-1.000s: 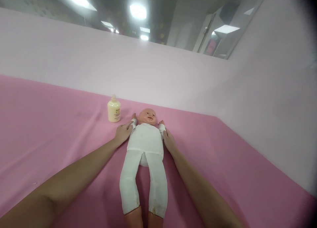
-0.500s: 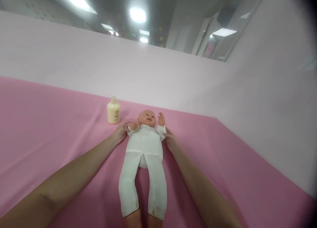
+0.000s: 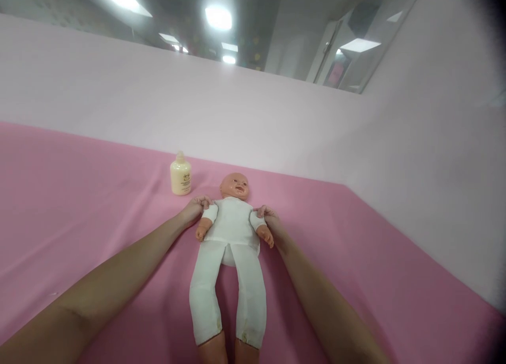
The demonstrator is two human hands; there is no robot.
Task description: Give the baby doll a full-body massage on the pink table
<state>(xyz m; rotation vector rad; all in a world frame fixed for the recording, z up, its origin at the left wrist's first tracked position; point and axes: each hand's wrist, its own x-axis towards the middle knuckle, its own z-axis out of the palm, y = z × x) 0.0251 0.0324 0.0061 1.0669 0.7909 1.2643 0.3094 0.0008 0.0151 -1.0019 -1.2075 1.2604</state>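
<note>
Both hands — left hand [image 3: 194, 210], right hand [image 3: 272, 223] — grip the doll [image 3: 233, 224] lying between them.

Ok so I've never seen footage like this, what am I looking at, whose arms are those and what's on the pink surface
One camera sits on a person's head, looking forward and down, so both bare arms are that person's own. On the pink surface a baby doll in white lies on its back. The left hand grips the doll at one shoulder, the right hand at the other. A small cream bottle stands upright beside the doll's head, untouched. A pale wall rises behind.
</note>
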